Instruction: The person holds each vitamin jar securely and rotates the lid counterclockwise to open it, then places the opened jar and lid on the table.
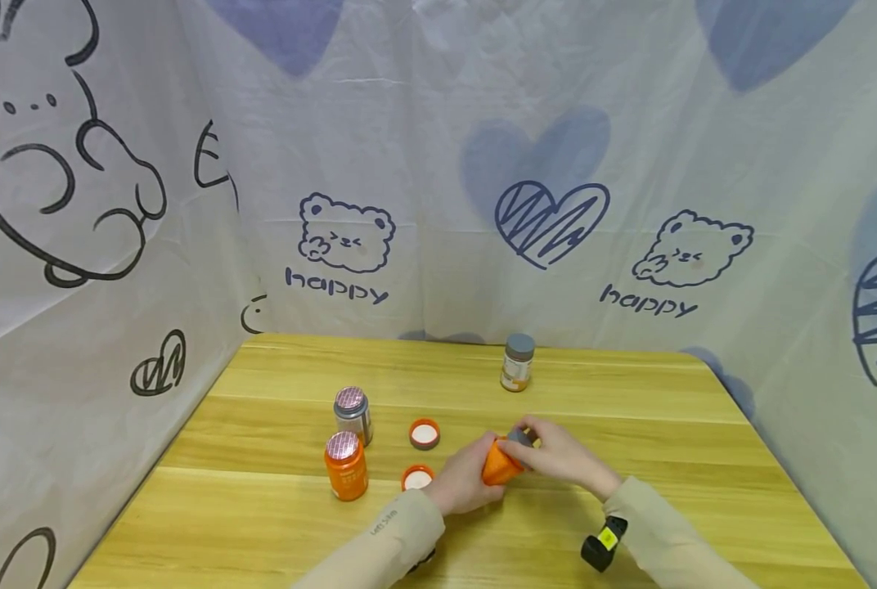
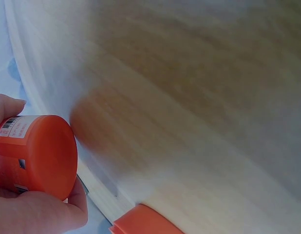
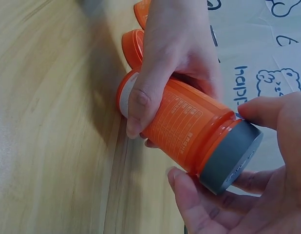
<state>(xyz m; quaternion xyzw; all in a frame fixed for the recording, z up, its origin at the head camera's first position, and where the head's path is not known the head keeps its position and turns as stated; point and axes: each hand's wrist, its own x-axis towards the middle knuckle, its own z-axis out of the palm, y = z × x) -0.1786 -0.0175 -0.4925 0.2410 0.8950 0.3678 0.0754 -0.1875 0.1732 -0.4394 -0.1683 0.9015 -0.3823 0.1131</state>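
Observation:
My left hand [image 1: 462, 481] grips an orange bottle [image 1: 501, 466] by its body, tilted above the table. The bottle's grey lid [image 3: 232, 157] is on it, and my right hand [image 1: 559, 452] holds this lid between thumb and curled fingers. In the left wrist view, the bottle's orange base [image 2: 54, 156] faces the camera. Left of the hands stand an orange bottle [image 1: 348, 478] and a grey bottle [image 1: 357, 421], both without lids, their mouths covered by shiny patterned seals. Two lids with white liners lie beside them, one farther back [image 1: 425, 434], one [image 1: 416, 477] by the left wrist.
A closed bottle with a grey lid [image 1: 516, 362] stands near the back edge of the wooden table [image 1: 630, 409]. Printed white cloth [image 1: 438, 164] hangs behind the table and at both sides. A black strap device [image 1: 604, 543] sits on the right wrist.

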